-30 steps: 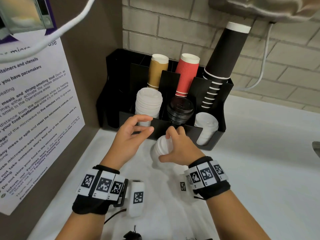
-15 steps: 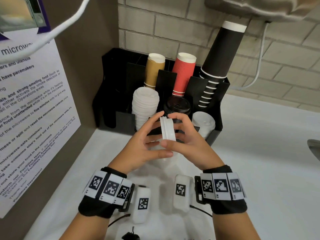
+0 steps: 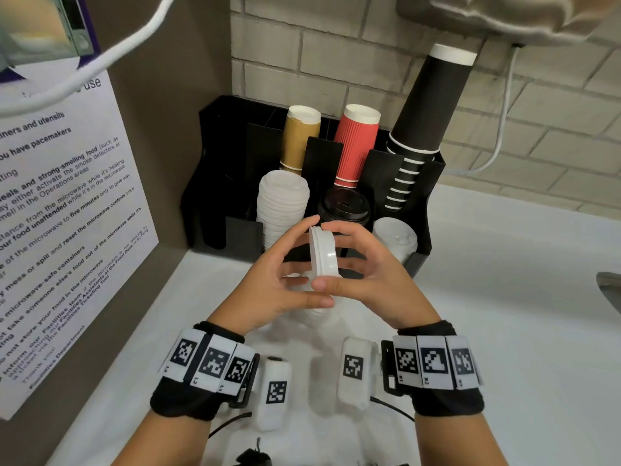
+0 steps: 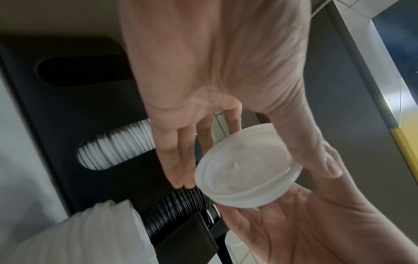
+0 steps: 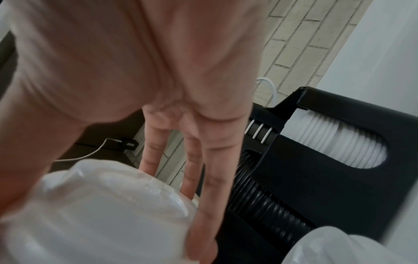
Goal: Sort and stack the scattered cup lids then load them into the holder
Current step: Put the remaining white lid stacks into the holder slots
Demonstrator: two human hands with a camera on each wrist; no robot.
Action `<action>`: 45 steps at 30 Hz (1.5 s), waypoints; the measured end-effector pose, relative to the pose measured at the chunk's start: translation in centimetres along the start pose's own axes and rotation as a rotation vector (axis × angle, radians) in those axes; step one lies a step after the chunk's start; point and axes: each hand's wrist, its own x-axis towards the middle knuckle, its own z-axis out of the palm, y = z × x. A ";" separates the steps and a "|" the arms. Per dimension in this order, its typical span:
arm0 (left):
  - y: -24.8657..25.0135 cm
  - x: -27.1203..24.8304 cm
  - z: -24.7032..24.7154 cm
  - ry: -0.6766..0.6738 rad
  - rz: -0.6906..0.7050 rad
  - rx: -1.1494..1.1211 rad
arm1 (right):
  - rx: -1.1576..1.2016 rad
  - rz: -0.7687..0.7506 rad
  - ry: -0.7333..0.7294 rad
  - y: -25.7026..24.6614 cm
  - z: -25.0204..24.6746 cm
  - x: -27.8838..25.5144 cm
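Observation:
Both hands hold a white lid (image 3: 323,254) upright on its edge, just in front of the black holder (image 3: 232,230). My left hand (image 3: 304,262) pinches it from the left with thumb and fingers, and my right hand (image 3: 341,260) curls round it from the right. One lid or two nested, I cannot tell. In the left wrist view the white lid (image 4: 246,167) sits between the left thumb and the right palm. More white lids (image 3: 317,316) lie on the counter under the hands. The holder's front slots carry a white lid stack (image 3: 282,203), black lids (image 3: 346,206) and white lids (image 3: 395,235).
Tan (image 3: 300,137), red (image 3: 357,146) and black (image 3: 423,129) cup stacks stand in the holder's back row. A printed notice (image 3: 67,210) covers the left wall. A brick wall is behind, and a sink edge (image 3: 610,290) shows at far right.
The right hand lifted the white lid off the counter and turned it on edge. The left hand came in and took hold of it from the left. Both hands rose slightly.

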 end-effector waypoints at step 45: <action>-0.4 0.0 -1.5 0.235 0.054 0.075 | -1.198 0.156 0.185 3.9 -9.5 4.3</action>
